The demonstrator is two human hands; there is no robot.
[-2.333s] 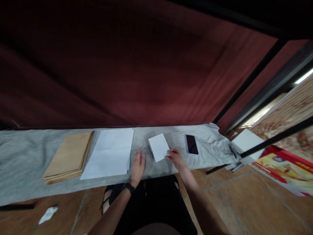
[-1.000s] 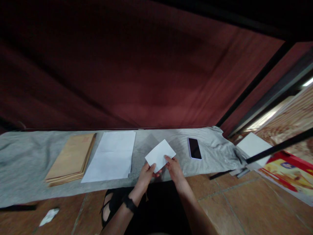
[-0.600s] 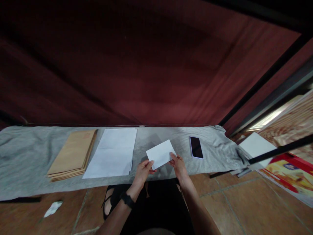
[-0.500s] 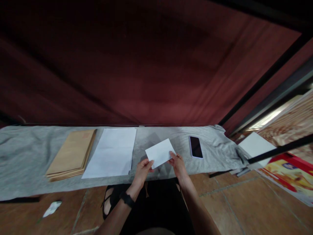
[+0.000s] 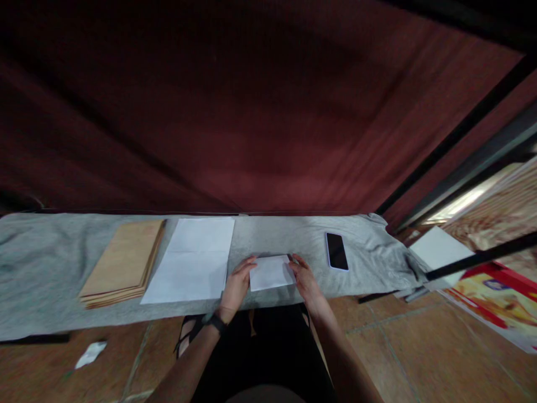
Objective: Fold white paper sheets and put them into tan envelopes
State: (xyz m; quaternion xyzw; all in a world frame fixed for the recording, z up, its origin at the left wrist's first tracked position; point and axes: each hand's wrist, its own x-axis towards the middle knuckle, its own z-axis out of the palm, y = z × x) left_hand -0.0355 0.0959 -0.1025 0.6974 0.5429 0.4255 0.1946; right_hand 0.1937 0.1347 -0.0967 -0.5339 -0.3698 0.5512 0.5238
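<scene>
A small folded white paper point(image 5: 271, 272) lies flat on the grey cloth point(image 5: 50, 268) near its front edge. My left hand point(image 5: 237, 284) rests at the paper's left edge, fingers laid along it. At the right edge my right hand point(image 5: 305, 278) does the same, fingertips touching the paper. Both hands press it against the cloth between them. A dark band sits on my left wrist.
Left of my hands lies a stack of white sheets point(image 5: 193, 259), then a pile of brown envelopes point(image 5: 126, 262). A dark phone point(image 5: 336, 251) lies to the right. Off the cloth's right end are a white sheet point(image 5: 436, 247) and a red-yellow board point(image 5: 499, 299). A crumpled scrap point(image 5: 90, 354) lies on the tiled floor.
The small paper was picked up off the cloth, turned in both hands above it, and now lies flat again, level, with a hand on each short edge.
</scene>
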